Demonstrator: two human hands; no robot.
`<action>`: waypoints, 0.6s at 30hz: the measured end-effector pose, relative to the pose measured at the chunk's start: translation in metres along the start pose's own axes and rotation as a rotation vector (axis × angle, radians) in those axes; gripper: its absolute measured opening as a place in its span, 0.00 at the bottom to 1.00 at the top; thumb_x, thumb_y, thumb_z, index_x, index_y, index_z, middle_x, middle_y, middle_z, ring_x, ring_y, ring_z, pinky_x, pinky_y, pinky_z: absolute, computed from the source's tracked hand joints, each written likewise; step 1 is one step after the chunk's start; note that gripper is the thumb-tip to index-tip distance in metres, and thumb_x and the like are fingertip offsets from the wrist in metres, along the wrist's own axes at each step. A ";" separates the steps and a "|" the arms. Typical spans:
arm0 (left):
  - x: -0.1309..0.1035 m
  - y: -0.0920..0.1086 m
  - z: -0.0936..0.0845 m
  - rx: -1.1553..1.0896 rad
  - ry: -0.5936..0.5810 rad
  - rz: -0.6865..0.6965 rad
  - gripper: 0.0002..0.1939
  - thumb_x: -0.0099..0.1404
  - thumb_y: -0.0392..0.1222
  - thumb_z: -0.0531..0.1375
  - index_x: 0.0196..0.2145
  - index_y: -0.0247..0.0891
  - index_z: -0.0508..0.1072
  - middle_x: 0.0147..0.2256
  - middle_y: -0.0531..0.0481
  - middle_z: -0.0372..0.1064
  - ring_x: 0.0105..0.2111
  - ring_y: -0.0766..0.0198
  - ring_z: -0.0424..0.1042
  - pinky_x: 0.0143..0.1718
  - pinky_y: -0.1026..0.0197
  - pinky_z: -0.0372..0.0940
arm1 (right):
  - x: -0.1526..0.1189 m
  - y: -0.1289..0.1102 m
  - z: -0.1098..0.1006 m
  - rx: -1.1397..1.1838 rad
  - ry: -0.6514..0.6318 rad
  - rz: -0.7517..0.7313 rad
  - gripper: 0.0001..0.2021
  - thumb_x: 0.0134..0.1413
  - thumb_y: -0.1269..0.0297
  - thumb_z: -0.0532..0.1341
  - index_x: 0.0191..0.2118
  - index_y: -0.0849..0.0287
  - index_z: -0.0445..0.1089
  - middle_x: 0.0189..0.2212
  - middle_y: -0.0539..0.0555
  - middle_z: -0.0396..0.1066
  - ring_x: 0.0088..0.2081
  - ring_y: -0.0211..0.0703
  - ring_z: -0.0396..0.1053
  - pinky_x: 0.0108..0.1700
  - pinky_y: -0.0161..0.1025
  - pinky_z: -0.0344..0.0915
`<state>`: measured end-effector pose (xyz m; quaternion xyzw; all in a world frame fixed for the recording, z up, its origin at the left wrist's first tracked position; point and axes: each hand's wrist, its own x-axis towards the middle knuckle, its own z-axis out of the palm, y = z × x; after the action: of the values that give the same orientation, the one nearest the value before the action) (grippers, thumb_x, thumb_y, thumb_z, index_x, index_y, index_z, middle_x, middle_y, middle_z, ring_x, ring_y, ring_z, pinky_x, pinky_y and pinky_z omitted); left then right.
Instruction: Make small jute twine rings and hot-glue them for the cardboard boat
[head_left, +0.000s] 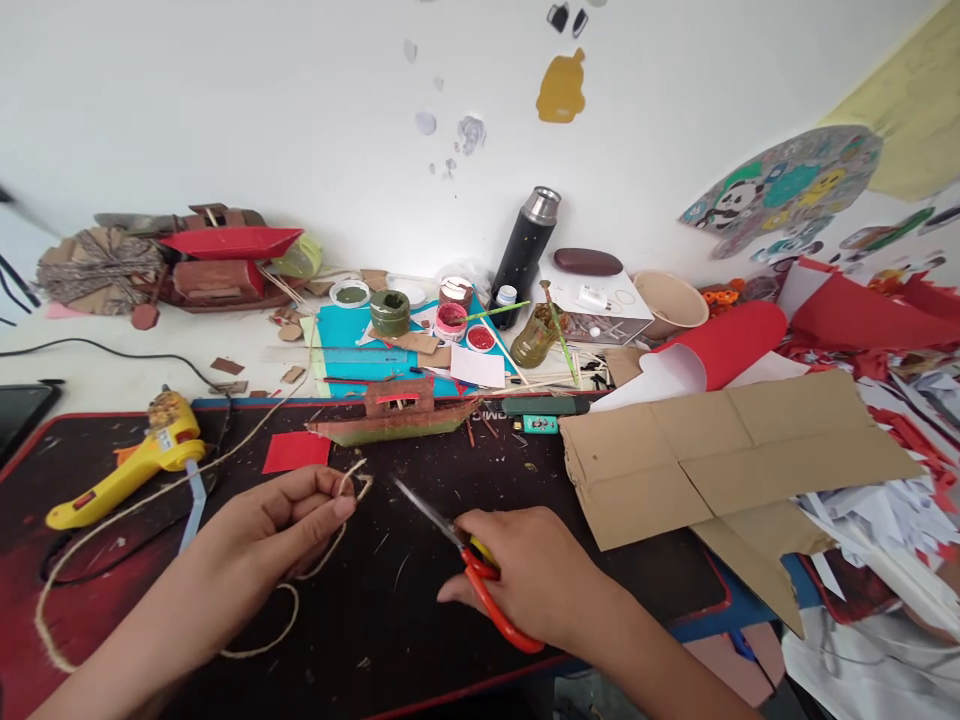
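Observation:
My left hand (300, 525) pinches a beige twine (279, 632) between thumb and fingers, with a short loop and loose end poking out above the fingertips. The rest of the twine curls below the hand and runs off to the left. In my right hand (536, 570) is a pair of scissors (431, 515) with red and yellow handles. Its blades look closed, and the tip points up-left toward the twine, apart from it. Just beyond both hands lies a small model boat (401, 418), brown above and green below. A red paper square (296, 452) sits beside it.
A yellow glue gun (139, 470) lies at left with its cord. Cardboard (735, 445) covers the right side. Behind stand paint jars (390, 313), a black thermos (529, 245) and a larger model boat (217, 265). Paper scraps pile at far right.

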<state>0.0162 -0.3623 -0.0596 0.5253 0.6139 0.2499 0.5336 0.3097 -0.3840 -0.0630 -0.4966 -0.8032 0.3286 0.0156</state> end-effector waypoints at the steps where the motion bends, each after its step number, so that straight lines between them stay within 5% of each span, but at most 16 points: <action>1: 0.002 0.002 0.001 -0.062 -0.053 -0.031 0.32 0.59 0.77 0.67 0.36 0.43 0.78 0.22 0.57 0.63 0.20 0.66 0.57 0.20 0.65 0.55 | 0.002 -0.003 -0.001 -0.066 -0.035 -0.034 0.16 0.68 0.49 0.73 0.47 0.56 0.78 0.37 0.55 0.84 0.36 0.52 0.81 0.35 0.40 0.59; 6: 0.011 0.009 0.011 -0.232 -0.160 -0.104 0.36 0.54 0.79 0.70 0.37 0.41 0.77 0.20 0.62 0.54 0.21 0.69 0.48 0.21 0.67 0.47 | 0.008 -0.012 -0.011 -0.252 -0.119 -0.098 0.18 0.71 0.56 0.71 0.60 0.57 0.78 0.44 0.59 0.84 0.40 0.57 0.83 0.38 0.44 0.66; 18: 0.018 0.014 0.022 -0.317 -0.223 -0.123 0.40 0.50 0.81 0.73 0.37 0.40 0.75 0.20 0.64 0.52 0.21 0.71 0.44 0.21 0.66 0.40 | 0.012 -0.009 -0.029 -0.140 -0.077 -0.103 0.13 0.77 0.58 0.67 0.58 0.56 0.82 0.46 0.57 0.85 0.46 0.53 0.83 0.43 0.42 0.68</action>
<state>0.0442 -0.3467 -0.0615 0.4207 0.5347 0.2506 0.6887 0.3074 -0.3618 -0.0388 -0.4416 -0.8487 0.2892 -0.0331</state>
